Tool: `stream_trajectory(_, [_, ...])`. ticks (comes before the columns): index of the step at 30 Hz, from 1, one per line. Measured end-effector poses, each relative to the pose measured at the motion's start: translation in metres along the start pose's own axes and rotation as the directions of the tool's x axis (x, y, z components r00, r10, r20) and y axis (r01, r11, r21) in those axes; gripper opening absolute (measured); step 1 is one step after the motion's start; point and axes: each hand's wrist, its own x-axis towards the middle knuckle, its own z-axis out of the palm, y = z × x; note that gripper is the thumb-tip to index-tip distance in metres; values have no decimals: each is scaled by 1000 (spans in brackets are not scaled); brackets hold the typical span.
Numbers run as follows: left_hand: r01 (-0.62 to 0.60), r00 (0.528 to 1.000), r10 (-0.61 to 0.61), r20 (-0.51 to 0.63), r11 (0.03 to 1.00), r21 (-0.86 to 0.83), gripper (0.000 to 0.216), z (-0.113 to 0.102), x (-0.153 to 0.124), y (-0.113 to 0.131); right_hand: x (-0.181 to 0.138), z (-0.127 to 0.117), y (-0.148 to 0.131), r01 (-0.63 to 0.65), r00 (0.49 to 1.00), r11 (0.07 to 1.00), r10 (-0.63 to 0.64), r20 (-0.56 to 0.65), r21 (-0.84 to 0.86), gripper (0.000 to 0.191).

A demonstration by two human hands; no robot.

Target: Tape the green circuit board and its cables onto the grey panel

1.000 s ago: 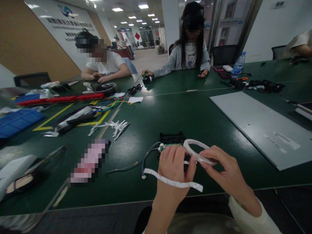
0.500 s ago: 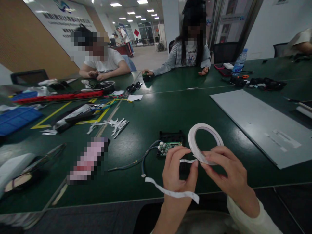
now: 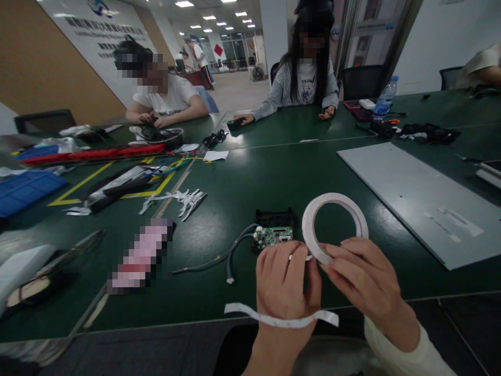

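My right hand (image 3: 370, 282) grips a roll of white tape (image 3: 309, 227) by its lower edge, with the ring upright above the table. Close beside it, my left hand (image 3: 284, 279) is closed, its back turned up, pinching the tape's free end (image 3: 308, 257) near the roll. Most of that end is hidden behind the fingers. A loose white strip (image 3: 274, 319) lies across my left wrist, both ends sticking out. Just beyond my left hand, a green circuit board (image 3: 270, 236) with cables (image 3: 231, 253) sits by a black plastic part (image 3: 274, 216).
A pale flat panel (image 3: 415, 193) lies to the right. Crumpled white strips (image 3: 188, 201), a phone-like pixelated object (image 3: 141, 256), a black pouch (image 3: 117, 188) and a blue bin (image 3: 29, 190) are on the left. Two people sit across the green table, a water bottle (image 3: 385, 99) at far right.
My left hand has turned so its back faces up, its fingers closing more. The roll has swung to face me more squarely. The wrist strip has shifted slightly down.
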Motion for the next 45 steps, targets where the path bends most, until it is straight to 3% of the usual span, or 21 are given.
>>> stream_trajectory(15, [9, 999, -8, -46, 1000, 2, 16, -3, -2, -8, -4, 4, 1, 7, 998, 999, -6, 57, -32, 25])
stream_trajectory(19, [104, 986, -105, -133, 995, -13, 20, 2, -7, -2, -5, 6, 1, -29, 999, 1000, 29, 21, 11, 24])
stream_trajectory(24, [179, 980, -192, -54, 965, -190, 21, 7, -11, -2, -8, 7, 0, -51, 999, 996, 52, -8, 68, 25])
stream_trajectory(28, [247, 960, -272, -64, 934, -257, 22, 1, -10, -1, -9, 6, -3, -52, 998, 995, 50, 29, 89, 28])
stream_trajectory(36, [123, 989, -128, -77, 991, -60, 17, 2, -7, -2, -12, 6, 0, -20, 997, 999, 22, 76, -28, 24])
stream_trajectory(45, [-62, 997, 62, 46, 998, -2, 16, -9, 3, -9, -4, -5, -3, 50, 996, 997, -46, 75, -62, 18])
